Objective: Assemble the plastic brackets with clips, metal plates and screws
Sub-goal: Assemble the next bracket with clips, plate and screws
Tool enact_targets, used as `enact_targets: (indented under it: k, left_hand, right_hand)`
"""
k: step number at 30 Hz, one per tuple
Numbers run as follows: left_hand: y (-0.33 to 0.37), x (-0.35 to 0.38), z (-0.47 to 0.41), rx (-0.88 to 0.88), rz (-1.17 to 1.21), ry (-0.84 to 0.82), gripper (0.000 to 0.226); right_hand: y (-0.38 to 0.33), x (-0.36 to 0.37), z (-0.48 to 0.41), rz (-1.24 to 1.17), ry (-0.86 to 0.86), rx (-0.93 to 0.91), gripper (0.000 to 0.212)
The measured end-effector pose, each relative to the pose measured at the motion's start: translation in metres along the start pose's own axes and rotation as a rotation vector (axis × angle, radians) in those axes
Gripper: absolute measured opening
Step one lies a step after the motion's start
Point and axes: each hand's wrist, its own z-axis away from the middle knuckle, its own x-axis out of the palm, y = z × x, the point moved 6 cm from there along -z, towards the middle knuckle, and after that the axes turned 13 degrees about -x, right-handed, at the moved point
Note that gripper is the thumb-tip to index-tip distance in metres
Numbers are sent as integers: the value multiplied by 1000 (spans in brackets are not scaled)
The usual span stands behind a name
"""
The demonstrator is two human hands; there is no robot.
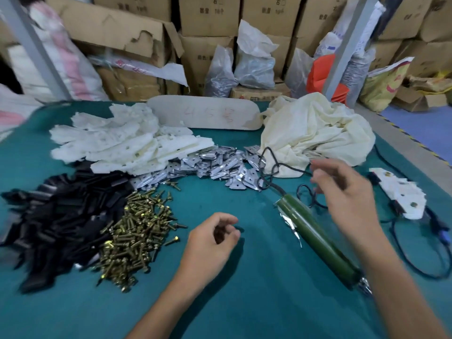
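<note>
Cardboard boxes (pixel 210 13) behind the table carry printed Chinese characters, among them 右. Red handwriting on the pale board (pixel 205 116) at the far edge is unreadable. On the teal table (pixel 220 302), white brackets (pixel 122 145) and black clips (pixel 61 216) lie toward the left edge, with metal plates (pixel 215 165) mid-table and screws (pixel 137 233) nearer. The left hand (pixel 215 238) hovers loosely curled and empty. The right hand (pixel 342 189) is blurred, its grip unclear.

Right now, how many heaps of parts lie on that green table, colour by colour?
White plastic brackets, big heap: 1
White brackets, small stack at the right: 1
Black clips: 1
Silver metal plates: 1
Brass-coloured screws: 1
Total: 5 heaps
</note>
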Motion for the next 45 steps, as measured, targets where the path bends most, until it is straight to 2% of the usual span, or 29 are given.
enact_targets:
  k: [2,3,5,7,10,13,17,22,26,29,31,33,36,38,42,45]
  left_hand:
    - [3,-3,1,-12,44,0,21]
    - [6,-6,2,-16,55,6,21]
    - [16,-18,3,11,27,25,21]
    - [31,-40,0,73,-58,63,20]
    - [56,-90,-23,133,-279,192,19]
    - [79,-146,-57,179,-579,410,21]
    - [88,-201,-92,137,-852,656,26]
    - [81,-211,-118,37,-1124,601,32]
    - [98,-211,-115,127,-1162,688,15]
    - [122,-214,-101,244,-1039,788,12]
    - [138,-218,-86,288,-856,823,13]
    - [151,-219,-68,298,-577,790,14]
    - [156,-207,-51,204,-82,558,9]
    - [150,-189,-45,94,140,389,17]
    - [139,-153,-37,-64,395,111,8]
    - [133,-142,-32,-132,458,66,5]
  right_hand:
    - [-8,57,23,-179,-81,20,13]
    - [-6,81,32,-226,-108,49,17]
    - [3,117,46,-246,-146,124,24]
    - [13,136,55,-201,-180,155,22]
    - [23,142,62,-154,-213,148,20]
    - [28,141,62,-189,-206,195,17]
    - [31,141,61,-195,-206,209,16]
    - [32,142,60,-208,-216,224,16]
    - [32,142,61,-214,-213,231,16]
    - [31,142,61,-221,-220,234,16]
    - [29,142,60,-223,-217,230,16]
    - [27,141,60,-230,-211,228,16]
    - [25,141,61,-239,-215,226,15]
    - [25,141,61,-243,-213,225,15]
    - [26,141,61,-245,-204,217,19]
    - [26,142,60,-227,-213,212,21]
